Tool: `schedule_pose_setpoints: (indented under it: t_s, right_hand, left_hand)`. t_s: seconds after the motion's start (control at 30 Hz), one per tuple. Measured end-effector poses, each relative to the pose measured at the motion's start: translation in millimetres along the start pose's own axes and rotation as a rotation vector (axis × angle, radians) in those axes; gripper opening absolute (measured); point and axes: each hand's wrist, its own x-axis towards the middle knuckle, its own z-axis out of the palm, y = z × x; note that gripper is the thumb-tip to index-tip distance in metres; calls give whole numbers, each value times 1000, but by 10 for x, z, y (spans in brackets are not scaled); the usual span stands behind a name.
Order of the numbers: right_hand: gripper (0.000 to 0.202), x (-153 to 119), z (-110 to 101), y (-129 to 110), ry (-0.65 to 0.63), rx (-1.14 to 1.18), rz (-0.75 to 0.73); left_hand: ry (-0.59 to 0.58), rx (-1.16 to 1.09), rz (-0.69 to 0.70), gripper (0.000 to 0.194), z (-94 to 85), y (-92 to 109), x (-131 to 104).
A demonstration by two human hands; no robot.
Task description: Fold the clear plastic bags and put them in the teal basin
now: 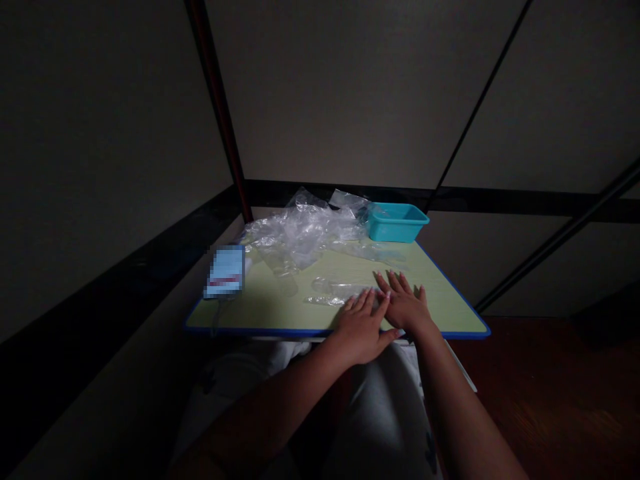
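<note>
Where the table (280,312) stands by the wall (340,93), a heap (303,230) of clear plastic covers its back left, touching the teal bin (395,231). Palms down, fingers spread, the left hand (363,330) and right hand (403,308) lie open at the near edge, over one end of the flattened clear bag (345,289).
</note>
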Motion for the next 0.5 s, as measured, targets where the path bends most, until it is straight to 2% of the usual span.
schedule_pose_setpoints:
  t_s: [0.5]
  right_hand:
    - [53,-29,-9,-10,49,14,-1]
  left_hand:
    - [-22,1,-50,63,-181,-284,-334]
